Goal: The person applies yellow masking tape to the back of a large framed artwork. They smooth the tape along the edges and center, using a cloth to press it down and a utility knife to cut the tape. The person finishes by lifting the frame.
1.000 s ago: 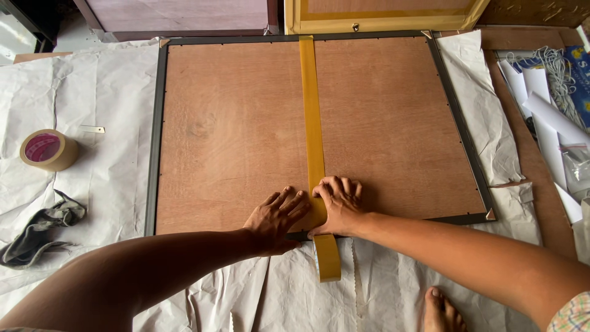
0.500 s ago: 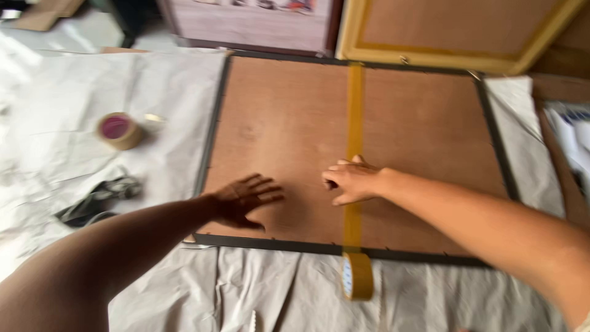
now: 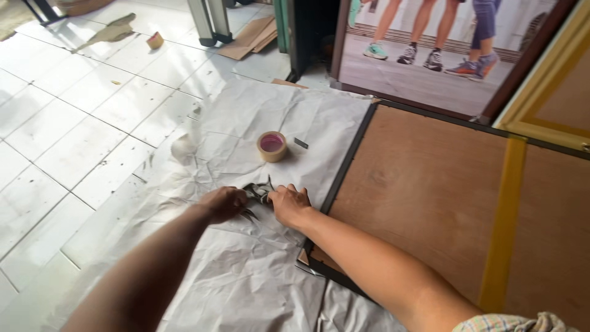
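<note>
Left hand [image 3: 224, 203] and right hand [image 3: 289, 205]: both clenched on grey cloth [image 3: 258, 195], bunched on white paper [image 3: 246, 276] beside frame [image 3: 344, 166]; tape roll [image 3: 271, 146] near. Best gathered fully, clear of the frame's corner.

Both hands, left hand [image 3: 224, 203] and right hand [image 3: 289, 205], meet over a dark cloth [image 3: 257, 195] on crumpled white paper [image 3: 246, 270]. A tape roll [image 3: 271, 146] and small metal strip [image 3: 300, 143] lie just beyond; the picture frame's dark edge [image 3: 344, 166] bounds the right. Open tiled floor [image 3: 67, 123] spreads left.
</note>
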